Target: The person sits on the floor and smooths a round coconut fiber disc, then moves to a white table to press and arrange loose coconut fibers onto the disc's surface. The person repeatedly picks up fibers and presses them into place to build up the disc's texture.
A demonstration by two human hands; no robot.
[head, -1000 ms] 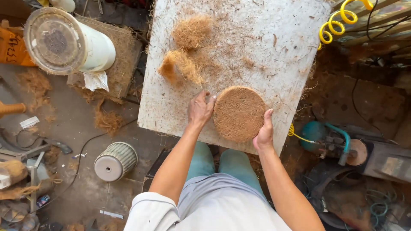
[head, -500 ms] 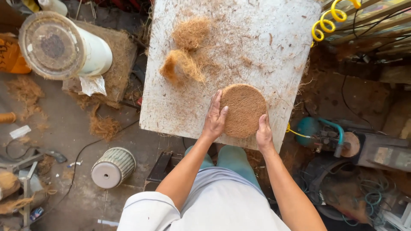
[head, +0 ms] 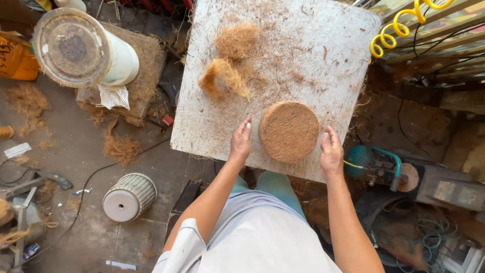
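Note:
A round brown coir disc [head: 289, 130] lies flat near the front edge of a white board table [head: 323, 60]. My left hand [head: 241, 140] rests on the board just left of the disc, fingers extended, a small gap from its rim. My right hand [head: 331, 150] is on the right side of the disc, fingers together and held apart from its edge. Neither hand holds anything. Two loose tufts of coir fibre [head: 228, 76] lie on the board beyond the disc.
A white cylindrical bucket [head: 83, 48] lies on a fibre mat at the left. A ribbed round filter [head: 129, 197] stands on the floor. A yellow coiled hose [head: 399, 28] hangs at the top right; a teal machine [head: 376, 162] sits at the right.
Both hands have come off the disc's rim and moved apart to either side. The disc has stayed in place on the board.

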